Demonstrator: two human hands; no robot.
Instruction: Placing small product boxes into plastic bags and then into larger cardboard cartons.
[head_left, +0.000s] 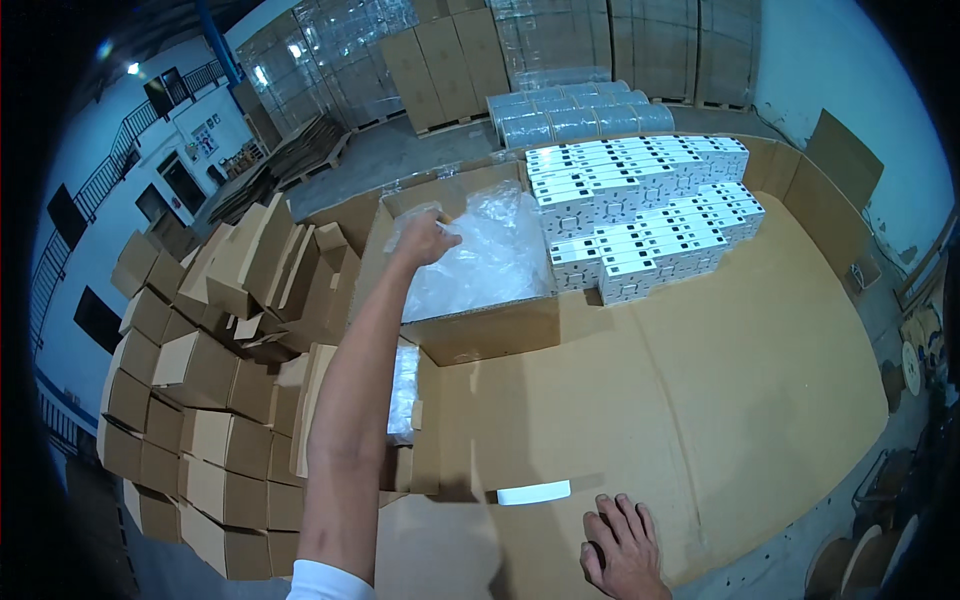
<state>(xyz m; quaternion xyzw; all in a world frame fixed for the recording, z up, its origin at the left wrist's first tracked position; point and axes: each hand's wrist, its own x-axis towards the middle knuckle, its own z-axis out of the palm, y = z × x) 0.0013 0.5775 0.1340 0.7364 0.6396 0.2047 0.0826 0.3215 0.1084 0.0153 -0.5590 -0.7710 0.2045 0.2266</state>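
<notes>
Left arm stretches far forward, left hand partly curled; right hand lies low, back upward, loosely spread.

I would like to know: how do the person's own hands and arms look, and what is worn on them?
The left hand and right hand are without gloves. A whitish sleeve shows on the left arm; the right sleeve is out of view.
</notes>
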